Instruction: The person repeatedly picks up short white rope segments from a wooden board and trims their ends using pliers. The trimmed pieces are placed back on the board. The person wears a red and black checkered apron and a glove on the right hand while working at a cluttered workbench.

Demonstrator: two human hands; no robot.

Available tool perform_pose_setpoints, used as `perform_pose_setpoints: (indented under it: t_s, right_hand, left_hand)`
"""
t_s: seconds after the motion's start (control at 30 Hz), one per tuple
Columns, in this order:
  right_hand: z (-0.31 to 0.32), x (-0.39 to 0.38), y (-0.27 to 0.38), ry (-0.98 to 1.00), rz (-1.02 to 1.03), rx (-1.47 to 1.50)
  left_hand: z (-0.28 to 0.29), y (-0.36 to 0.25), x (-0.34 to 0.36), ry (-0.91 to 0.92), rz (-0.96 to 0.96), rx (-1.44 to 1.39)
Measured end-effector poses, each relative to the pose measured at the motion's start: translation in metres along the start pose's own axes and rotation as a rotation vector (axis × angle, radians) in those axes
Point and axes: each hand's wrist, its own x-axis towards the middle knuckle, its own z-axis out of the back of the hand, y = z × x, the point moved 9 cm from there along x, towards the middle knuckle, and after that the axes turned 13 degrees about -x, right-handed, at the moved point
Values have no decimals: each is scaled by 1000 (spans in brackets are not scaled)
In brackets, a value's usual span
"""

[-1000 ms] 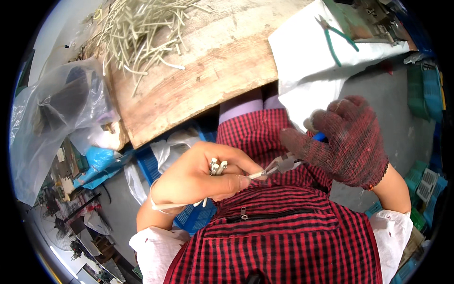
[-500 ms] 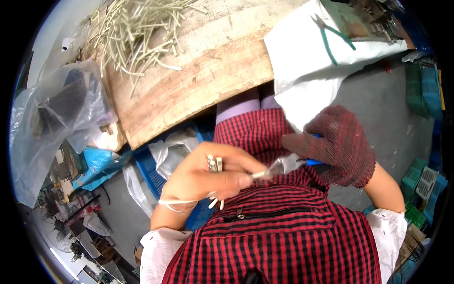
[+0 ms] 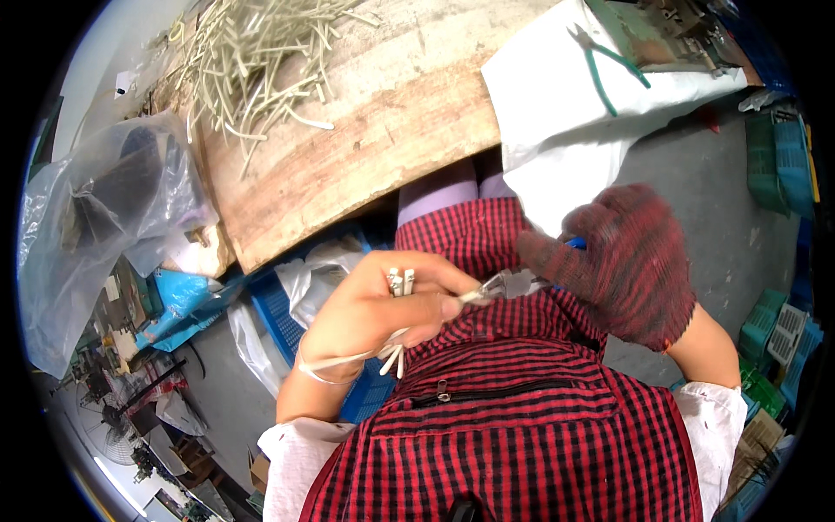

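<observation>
Pinching a pale tube between thumb and finger, the left grip is closed, with spare tubes tucked in its palm, tails hanging below. Just right of it, the head of a tool meets the tube's free end. The gloved right grip is curled firmly round the tool's blue handle. A moment earlier, tube and tool head were blurred and nearer the apron; now they look sharper and sit closer to the desk, with less of the handle showing.

Far left of the grips are a fan and, farther out, a big clear bag beside the desk. Beyond the left grip, the scuffed wooden desk bears a heap of similar tubes. A blue crate stands below the left grip, partly hidden. Beyond the right grip, a white sheet droops past the desk, green pliers on it. Right of that grip, grey floor reaches stacked baskets.
</observation>
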Motion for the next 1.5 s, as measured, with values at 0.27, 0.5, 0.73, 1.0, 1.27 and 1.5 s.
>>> perform_pose_setpoints:
  t_s: [0.27,0.5,0.73,1.0,1.27,1.5]
  right_hand:
    - [-72,-34,-15,-63,-599,1016]
    - [-84,-43,-11,-20,-697,1128]
    - [-96,-52,-15,-10,-714,1101]
    - [-118,-54,-22,61,-815,1302]
    - [-105,-36,-3,111,-717,1311]
    - [-128,-52,14,106,-815,1946]
  left_hand:
    - [11,-55,3,-149,-499,225]
    - [53,-230,77,-1150,-728,1882]
    - [56,-177,122,-1055,-782,1709]
    - [44,-161,29,-1019,-1105,1361]
    - [-45,-165,132,-586,-1005,1776]
    - [-45,-184,173,-518,-661,1841]
